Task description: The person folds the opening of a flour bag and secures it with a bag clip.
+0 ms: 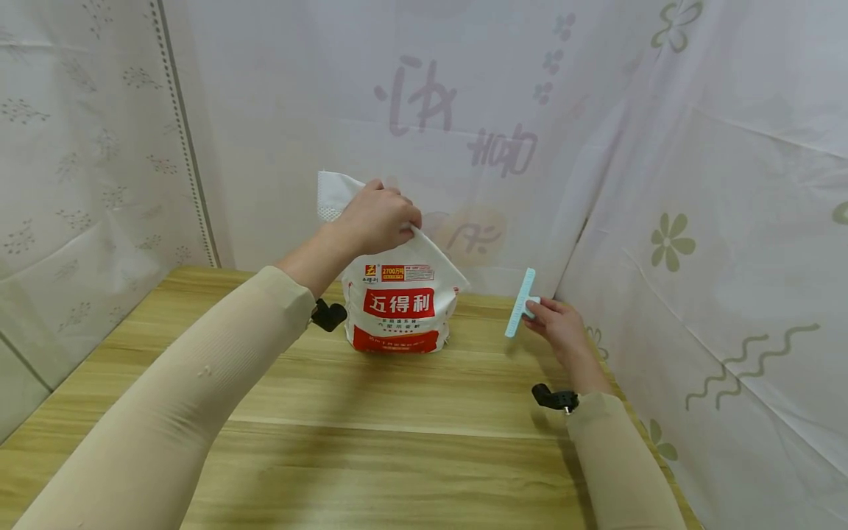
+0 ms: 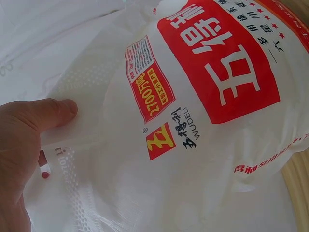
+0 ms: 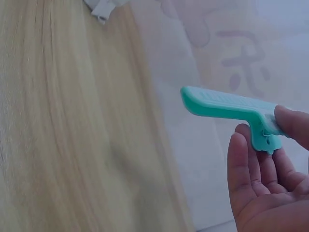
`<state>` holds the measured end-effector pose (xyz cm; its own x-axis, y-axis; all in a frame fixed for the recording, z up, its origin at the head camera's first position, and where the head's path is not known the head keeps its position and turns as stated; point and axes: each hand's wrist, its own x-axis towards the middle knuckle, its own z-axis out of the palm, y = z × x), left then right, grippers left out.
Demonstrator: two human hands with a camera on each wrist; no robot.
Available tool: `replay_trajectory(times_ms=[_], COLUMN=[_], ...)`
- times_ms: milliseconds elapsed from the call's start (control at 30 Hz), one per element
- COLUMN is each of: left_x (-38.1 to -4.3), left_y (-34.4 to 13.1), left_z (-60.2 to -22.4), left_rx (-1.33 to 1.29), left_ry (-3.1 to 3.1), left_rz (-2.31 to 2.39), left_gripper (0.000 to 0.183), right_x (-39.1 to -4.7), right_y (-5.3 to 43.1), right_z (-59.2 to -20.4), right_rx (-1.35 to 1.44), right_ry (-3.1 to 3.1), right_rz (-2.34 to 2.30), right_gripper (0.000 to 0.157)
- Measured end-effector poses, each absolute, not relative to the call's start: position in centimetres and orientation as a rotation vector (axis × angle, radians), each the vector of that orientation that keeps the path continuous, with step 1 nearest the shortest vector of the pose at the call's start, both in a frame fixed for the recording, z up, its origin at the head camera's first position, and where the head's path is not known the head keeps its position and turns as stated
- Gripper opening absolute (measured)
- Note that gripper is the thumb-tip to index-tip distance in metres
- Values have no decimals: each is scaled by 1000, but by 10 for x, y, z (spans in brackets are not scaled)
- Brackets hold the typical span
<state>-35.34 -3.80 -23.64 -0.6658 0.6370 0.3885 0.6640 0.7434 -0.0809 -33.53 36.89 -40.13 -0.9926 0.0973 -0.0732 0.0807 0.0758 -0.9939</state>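
Observation:
A white flour bag [image 1: 397, 309] with red printed panels stands on the wooden table toward the back. My left hand [image 1: 383, 215] grips its top edge, and the bag's upper left corner sticks up beyond the knuckles. In the left wrist view the thumb [image 2: 60, 110] presses on the white plastic of the bag [image 2: 120, 183], with a fingertip showing behind. To the right of the bag, my right hand [image 1: 559, 324] holds a mint-green bag clip [image 1: 520, 303] by its handle. The right wrist view shows the clip [image 3: 222, 104] with its long bar pointing away from the thumb and fingers.
The wooden table [image 1: 318, 456] reaches back to a pale printed curtain [image 1: 278, 132]. More curtain hangs along the left side [image 1: 86, 147] and the right side [image 1: 742, 221]. Black wrist cameras sit on both wrists.

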Motion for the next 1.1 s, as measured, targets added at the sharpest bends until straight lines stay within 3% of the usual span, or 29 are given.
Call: replay_trajectory(times_ms=[200, 533, 1100], left_x=[-354, -355, -355], left_y=[-37, -35, -27], left_z=[-237, -236, -237], left_rx=[-1002, -1003, -836], left_ry=[-2546, -2540, -2523], left_rz=[-96, -85, -29], left_gripper=[20, 20, 22], right_x=[-341, -330, -316], right_y=[369, 360, 350], right_z=[-403, -388, -355], right_rx=[-178, -69, 178], right_ry=[-2215, -2044, -1887], right_rz=[2162, 2312, 2383], right_gripper=[55, 24, 10])
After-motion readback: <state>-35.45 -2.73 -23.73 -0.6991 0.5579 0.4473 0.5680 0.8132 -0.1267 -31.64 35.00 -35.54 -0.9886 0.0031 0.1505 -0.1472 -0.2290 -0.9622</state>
